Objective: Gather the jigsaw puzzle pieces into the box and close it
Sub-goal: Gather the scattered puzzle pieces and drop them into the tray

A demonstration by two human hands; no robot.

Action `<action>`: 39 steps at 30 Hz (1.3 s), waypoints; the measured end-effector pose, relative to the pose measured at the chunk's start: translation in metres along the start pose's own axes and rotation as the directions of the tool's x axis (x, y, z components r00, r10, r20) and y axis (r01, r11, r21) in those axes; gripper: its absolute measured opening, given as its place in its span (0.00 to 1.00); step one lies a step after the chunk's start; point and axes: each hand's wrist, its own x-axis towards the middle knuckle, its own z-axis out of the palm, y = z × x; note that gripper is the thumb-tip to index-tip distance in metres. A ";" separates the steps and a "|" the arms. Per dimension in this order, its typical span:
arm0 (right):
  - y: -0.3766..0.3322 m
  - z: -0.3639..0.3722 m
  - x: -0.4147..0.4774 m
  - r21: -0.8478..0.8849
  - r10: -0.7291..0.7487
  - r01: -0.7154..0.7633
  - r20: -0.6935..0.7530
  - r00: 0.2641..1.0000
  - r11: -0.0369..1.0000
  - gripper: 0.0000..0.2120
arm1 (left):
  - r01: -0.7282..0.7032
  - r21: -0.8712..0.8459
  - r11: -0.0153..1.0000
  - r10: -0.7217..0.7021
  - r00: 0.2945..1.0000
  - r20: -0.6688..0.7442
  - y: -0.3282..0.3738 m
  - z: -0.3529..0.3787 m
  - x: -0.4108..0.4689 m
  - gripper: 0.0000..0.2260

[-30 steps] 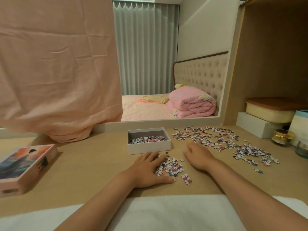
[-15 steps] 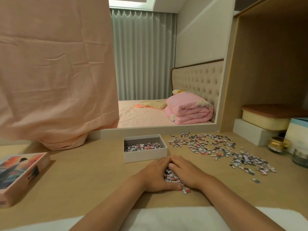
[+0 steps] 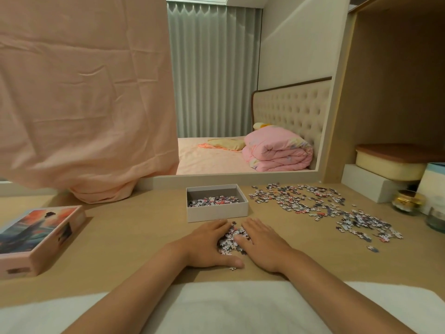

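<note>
Jigsaw puzzle pieces are in three groups: a wide scatter on the tabletop to the right of the box, a shallow layer on the floor of the box, and a small pile just in front of the box's near wall. The box stands open and upright near the middle of the tabletop. Its lid, printed with a picture, lies well apart at the left edge. The left hand and the right hand rest palm-down on the tabletop, one on each side of the small pile and touching it. Neither grip is closed: the fingers of both hands are extended and only slightly curved against the pieces, and no piece is lifted. One stray piece lies beside the left thumb. Behind the scatter, at the right, stand a white block, a gold-lidded jar and a glass. A peach cloth hangs above the left rear of the tabletop.
</note>
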 end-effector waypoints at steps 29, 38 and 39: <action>-0.022 -0.035 0.049 -0.012 -0.169 0.173 -0.306 0.937 0.985 0.18 | 0.076 -0.025 0.997 -0.079 0.926 -0.370 -0.056 -0.028 -0.001 0.21; -0.038 -0.057 0.027 -0.010 -0.237 0.238 -0.144 0.961 0.971 0.16 | 0.024 0.069 0.997 0.009 0.901 -0.434 -0.025 -0.037 -0.021 0.13; -0.040 -0.055 0.025 -0.059 -0.236 0.233 -0.054 0.970 0.971 0.19 | 0.046 0.085 0.995 -0.013 0.936 -0.351 -0.024 -0.035 -0.022 0.16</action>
